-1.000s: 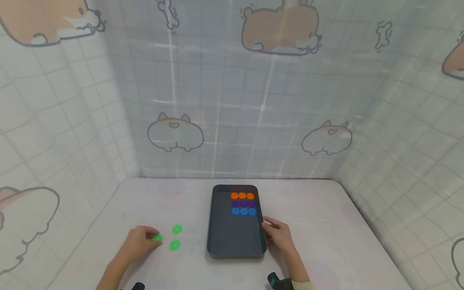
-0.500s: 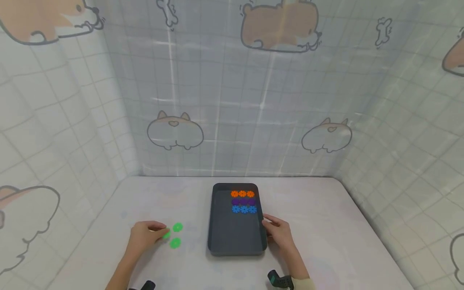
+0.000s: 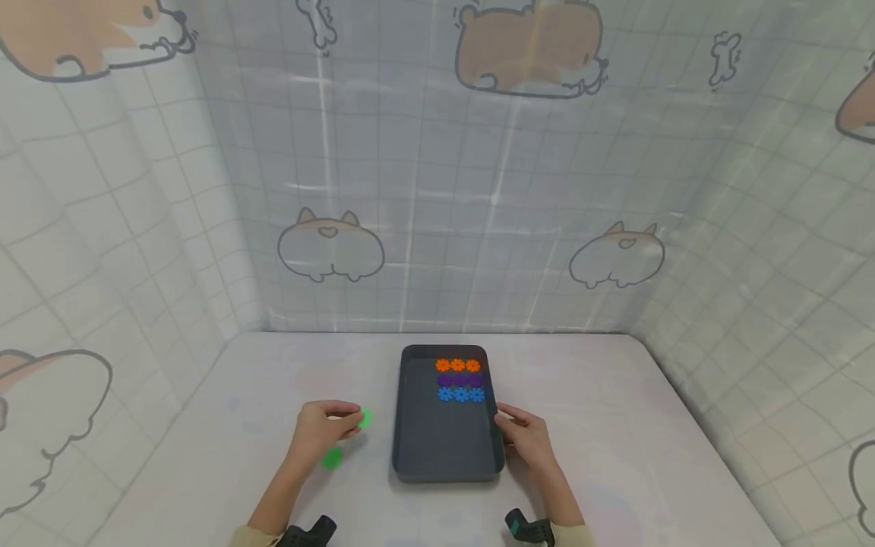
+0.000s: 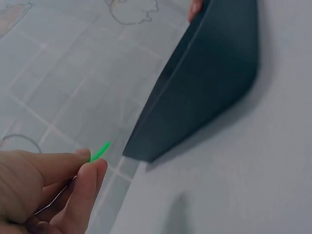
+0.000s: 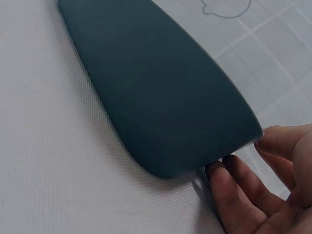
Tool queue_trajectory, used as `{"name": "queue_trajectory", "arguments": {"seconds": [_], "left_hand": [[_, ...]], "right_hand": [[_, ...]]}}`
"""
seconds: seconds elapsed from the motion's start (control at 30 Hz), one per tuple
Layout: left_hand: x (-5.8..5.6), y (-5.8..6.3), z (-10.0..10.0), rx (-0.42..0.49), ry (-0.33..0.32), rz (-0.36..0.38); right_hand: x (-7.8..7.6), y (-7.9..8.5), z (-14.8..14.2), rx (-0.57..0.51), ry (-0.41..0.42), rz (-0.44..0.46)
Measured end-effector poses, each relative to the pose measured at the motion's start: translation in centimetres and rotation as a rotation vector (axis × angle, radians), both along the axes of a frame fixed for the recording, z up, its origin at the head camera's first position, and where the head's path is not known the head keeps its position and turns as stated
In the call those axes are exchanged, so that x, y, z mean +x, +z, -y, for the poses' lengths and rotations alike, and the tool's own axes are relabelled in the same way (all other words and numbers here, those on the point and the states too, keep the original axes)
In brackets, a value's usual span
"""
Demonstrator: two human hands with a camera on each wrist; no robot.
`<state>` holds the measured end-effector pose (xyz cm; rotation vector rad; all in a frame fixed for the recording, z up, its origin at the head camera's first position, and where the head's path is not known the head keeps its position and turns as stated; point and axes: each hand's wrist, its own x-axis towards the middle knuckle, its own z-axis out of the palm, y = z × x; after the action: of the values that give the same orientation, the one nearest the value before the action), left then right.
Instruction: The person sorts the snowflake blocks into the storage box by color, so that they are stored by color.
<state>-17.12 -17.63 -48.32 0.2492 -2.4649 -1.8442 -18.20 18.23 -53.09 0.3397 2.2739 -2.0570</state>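
Observation:
My left hand (image 3: 324,429) pinches a green plastic snowflake disc (image 3: 365,418) between thumb and fingertips, just left of the dark grey tray (image 3: 447,448). Seen edge-on in the left wrist view, that disc (image 4: 101,151) is tilted and off the table. Another green disc (image 3: 332,458) lies on the table below the hand; the spot where a third lay is covered by the hand. My right hand (image 3: 528,439) holds the tray's right side, its fingertips against the outer wall (image 5: 165,92) and rim. Inside the tray are rows of orange (image 3: 457,365), purple (image 3: 459,380) and blue discs (image 3: 461,394).
The pale table (image 3: 615,441) has walls of patterned sheeting (image 3: 451,197) at the back and both sides. The tray's raised rim stands between the two hands. Its rows of discs sit toward the far right end, with bare tray floor nearer me.
My left hand has moved right toward the tray, carrying the green disc and lifting it off the table. The right hand stays at the tray's right side.

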Motion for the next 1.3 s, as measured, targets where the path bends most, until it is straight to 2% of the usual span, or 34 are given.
{"name": "queue_trajectory", "arguments": {"seconds": [0.33,0.5,0.67,0.97,1.13,1.3], "left_hand": [[-1.6,1.5,-5.1,0.033,-0.101,-0.043],[-2.4,1.1,-7.1,0.041,-0.164,-0.065],[-2.4,0.5,-8.7,0.051,-0.224,-0.083],[-2.5,0.0,-11.2,0.102,-0.297,-0.089],[-3.0,0.0,-12.7,0.111,-0.324,-0.084],[-3.9,0.6,-14.0,0.106,-0.351,-0.076]], "right_hand": [[-0.4,0.4,0.0,0.01,-0.012,0.009],[-0.1,0.4,-0.1,0.008,-0.012,0.002],[0.3,0.3,-0.1,0.015,-0.001,-0.015],[0.9,-0.1,0.0,0.01,-0.004,0.023],[0.8,0.1,0.1,0.025,-0.008,0.023],[0.4,0.3,0.1,0.025,-0.016,0.023]]}}
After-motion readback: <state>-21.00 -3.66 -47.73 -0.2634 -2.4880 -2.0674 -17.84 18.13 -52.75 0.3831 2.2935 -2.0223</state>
